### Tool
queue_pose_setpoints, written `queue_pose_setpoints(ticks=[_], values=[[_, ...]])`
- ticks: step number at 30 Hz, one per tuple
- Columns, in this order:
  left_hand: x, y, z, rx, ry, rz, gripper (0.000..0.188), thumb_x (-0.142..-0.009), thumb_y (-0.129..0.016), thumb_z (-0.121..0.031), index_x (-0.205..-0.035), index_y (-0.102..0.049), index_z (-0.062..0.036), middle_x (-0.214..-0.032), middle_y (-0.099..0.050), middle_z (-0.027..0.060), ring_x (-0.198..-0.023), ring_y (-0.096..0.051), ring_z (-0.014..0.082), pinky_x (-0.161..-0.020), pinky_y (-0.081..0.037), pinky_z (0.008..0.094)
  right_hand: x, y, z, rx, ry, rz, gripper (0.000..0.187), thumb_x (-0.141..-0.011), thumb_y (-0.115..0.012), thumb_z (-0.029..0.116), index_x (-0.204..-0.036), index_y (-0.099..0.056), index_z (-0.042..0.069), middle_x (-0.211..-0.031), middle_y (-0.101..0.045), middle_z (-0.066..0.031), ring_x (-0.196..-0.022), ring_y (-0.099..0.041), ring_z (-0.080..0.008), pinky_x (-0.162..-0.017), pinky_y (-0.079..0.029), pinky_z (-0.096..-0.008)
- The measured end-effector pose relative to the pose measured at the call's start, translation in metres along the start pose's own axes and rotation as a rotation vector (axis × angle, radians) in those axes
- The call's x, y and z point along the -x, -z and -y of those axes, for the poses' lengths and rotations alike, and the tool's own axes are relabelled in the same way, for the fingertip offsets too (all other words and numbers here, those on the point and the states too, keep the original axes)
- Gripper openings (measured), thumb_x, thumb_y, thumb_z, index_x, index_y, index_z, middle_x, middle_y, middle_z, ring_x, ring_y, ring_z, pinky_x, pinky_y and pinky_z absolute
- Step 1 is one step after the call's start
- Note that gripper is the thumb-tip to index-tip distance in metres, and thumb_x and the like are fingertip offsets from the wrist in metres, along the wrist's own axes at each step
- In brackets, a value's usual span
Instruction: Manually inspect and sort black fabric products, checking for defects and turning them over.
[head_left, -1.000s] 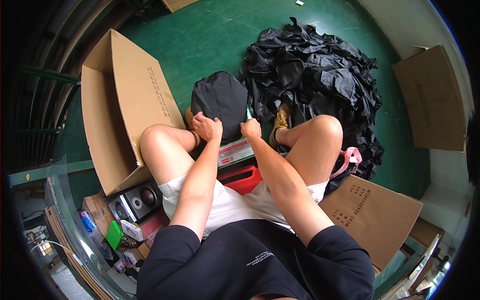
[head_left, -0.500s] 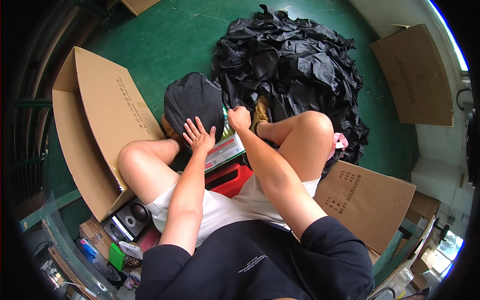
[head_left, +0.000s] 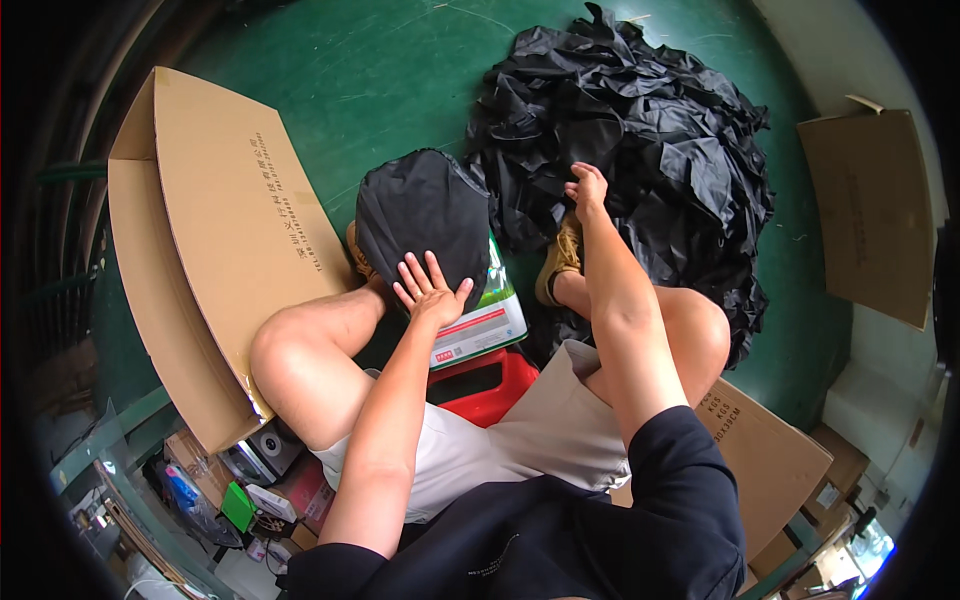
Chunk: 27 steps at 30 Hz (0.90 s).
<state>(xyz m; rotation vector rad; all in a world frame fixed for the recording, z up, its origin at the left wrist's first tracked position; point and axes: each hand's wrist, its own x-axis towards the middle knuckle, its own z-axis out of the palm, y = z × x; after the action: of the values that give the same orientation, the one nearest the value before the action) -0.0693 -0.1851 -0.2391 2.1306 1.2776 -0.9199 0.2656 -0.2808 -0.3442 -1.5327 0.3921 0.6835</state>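
The loose black fabric pieces in the heap (head_left: 665, 130) look thin, soft and faintly glossy, so each should be light, limp and a little slippery, with small risk of breaking; a raised fold or free edge seems the best place to pinch. The heap lies on the green floor (head_left: 330, 90), short of its right edge by the wall (head_left: 885, 345). The right hand (head_left: 590, 188) is at the heap's near left part, fingers bent; whether they pinch cloth cannot be told. The left hand (head_left: 432, 300) lies flat, fingers spread, on the near side of a smoother black fabric bundle (head_left: 415, 205), which rests on a printed box (head_left: 487, 328), leaving its near edge and near right corner bare.
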Motion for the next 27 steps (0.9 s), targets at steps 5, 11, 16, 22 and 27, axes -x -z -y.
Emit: queue_pose_setpoints(ticks=[5, 11, 16, 22, 27], values=[[0.001, 0.001, -0.001, -0.005, 0.006, 0.031, 0.102, -0.090, -0.036, -0.070, -0.152, 0.021, -0.0117, -0.152, 0.035, 0.0212, -0.141, 0.033, 0.0374, -0.112, 0.017, 0.0563, -0.027, -0.019, 0.016, -0.519, -0.167, 0.016, 0.024, -0.083, -0.068, 0.014, -0.105, -0.067, 0.006, -0.105, -0.068, -0.0025, -0.082, -0.065, -0.0234, -0.075, -0.052, -0.0331], [0.003, 0.009, -0.006, -0.027, 0.023, 0.054, 0.102, -0.091, -0.035, -0.070, -0.150, 0.024, -0.0131, -0.152, 0.037, 0.0196, -0.140, 0.036, 0.0361, -0.112, 0.017, 0.0554, -0.020, -0.032, 0.085, -0.539, 0.078, -0.027, 0.006, -0.082, -0.070, 0.000, -0.088, -0.069, 0.000, -0.088, -0.070, -0.0099, -0.083, -0.067, -0.0214, -0.082, -0.050, -0.0336], [0.008, 0.011, -0.005, -0.031, 0.026, 0.009, 0.100, -0.091, -0.035, -0.070, -0.151, 0.024, -0.0149, -0.152, 0.037, 0.0177, -0.141, 0.035, 0.0350, -0.113, 0.016, 0.0558, 0.052, -0.036, 0.192, -0.211, 0.339, 0.112, 0.018, -0.079, -0.075, 0.002, -0.096, -0.071, 0.001, -0.085, -0.071, -0.0055, -0.068, -0.061, -0.0149, -0.069, -0.048, -0.0291], [0.038, 0.067, -0.034, -0.131, -0.052, -0.020, 0.091, -0.088, -0.055, -0.056, -0.153, -0.021, -0.0032, -0.155, -0.024, 0.0285, -0.144, -0.026, 0.0399, -0.117, -0.016, 0.0510, 0.176, -0.035, 0.244, 0.321, 0.936, 0.206, 0.011, -0.070, -0.068, 0.004, -0.080, -0.066, 0.001, -0.071, -0.063, -0.0008, -0.067, -0.057, -0.0090, -0.064, -0.046, -0.0246], [0.038, 0.145, -0.036, 0.996, -0.495, 0.396, 0.070, -0.093, -0.043, -0.066, -0.127, -0.054, -0.0068, -0.116, -0.066, 0.0120, -0.101, -0.066, 0.0251, -0.090, -0.050, 0.0431, 0.278, -0.047, 0.230, 0.507, 1.436, 0.410, 0.011, -0.070, -0.063, 0.001, -0.081, -0.064, 0.003, -0.078, -0.063, -0.0089, -0.070, -0.063, -0.0245, -0.064, -0.049, -0.0299]])
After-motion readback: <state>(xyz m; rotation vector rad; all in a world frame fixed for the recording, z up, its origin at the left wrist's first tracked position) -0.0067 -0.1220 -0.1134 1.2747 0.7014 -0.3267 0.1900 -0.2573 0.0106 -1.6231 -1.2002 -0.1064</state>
